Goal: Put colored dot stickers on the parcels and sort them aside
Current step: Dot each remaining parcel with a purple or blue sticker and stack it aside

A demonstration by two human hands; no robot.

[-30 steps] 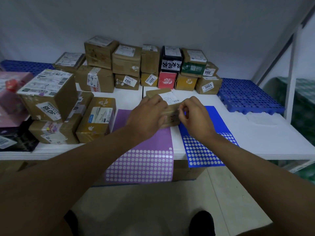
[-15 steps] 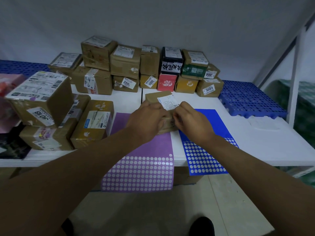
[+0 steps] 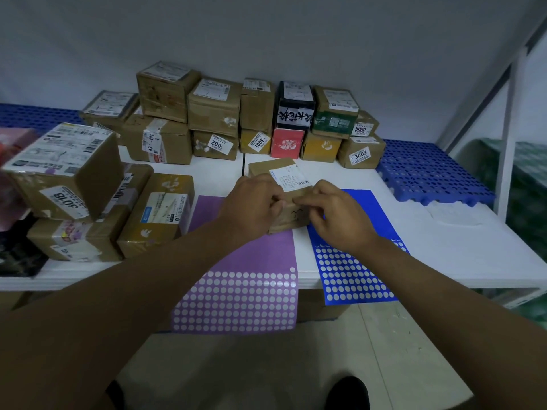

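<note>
At the tabletop's [image 3: 461, 247] left edge sit stacked cardboard parcels [image 3: 68, 173]. Near the front edge's middle, the left hand [image 3: 251, 204] and right hand [image 3: 337, 214] both grip 1 small brown parcel [image 3: 285, 199], above the purple sticker sheet [image 3: 245, 285] and blue sticker sheet [image 3: 355, 270]. A blue pallet [image 3: 429, 179] lies at the back right corner.

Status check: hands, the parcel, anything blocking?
Left hand gripping small brown parcel on the table. Right hand pinching at its front edge; can't see a dot. Purple sheet and blue sheet underneath. Nothing blocking.
</note>
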